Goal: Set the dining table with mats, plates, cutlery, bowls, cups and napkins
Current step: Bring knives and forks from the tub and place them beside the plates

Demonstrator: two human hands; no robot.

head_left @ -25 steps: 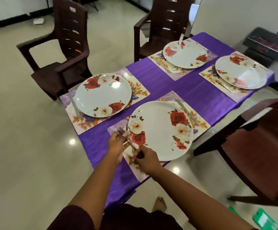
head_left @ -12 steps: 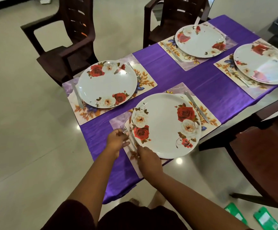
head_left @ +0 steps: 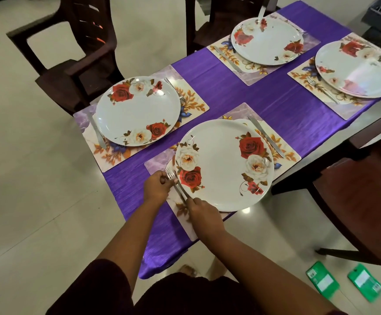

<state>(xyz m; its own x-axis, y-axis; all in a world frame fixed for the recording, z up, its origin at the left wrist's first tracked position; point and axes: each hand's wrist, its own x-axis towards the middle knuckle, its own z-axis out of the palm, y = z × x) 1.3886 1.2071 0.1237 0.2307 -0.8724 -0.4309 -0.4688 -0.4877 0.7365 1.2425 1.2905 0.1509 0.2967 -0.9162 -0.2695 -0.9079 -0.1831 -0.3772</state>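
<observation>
- Silver metal fork point(head_left: 176, 184): on the floral placemat point(head_left: 180, 210), just left of the nearest round white rose-printed plate point(head_left: 224, 164); long axis along the plate's rim.
- Left hand point(head_left: 157, 187): pinches the tine end.
- Right hand point(head_left: 204, 215): fingers closed on the handle end.
- Plate: holds nothing; knife point(head_left: 266, 136) on its far side.

Dark maroon short sleeves point(head_left: 107, 283) end above the elbows, leaving both forearms bare.

A silver metal fork point(head_left: 176, 185) lay on the floral rectangular placemat point(head_left: 180, 208), just left of the white rose-patterned round plate point(head_left: 223, 164). Its tines pointed away. A silver knife point(head_left: 266, 136), seemingly flat, lay on the mat's right side.
</observation>
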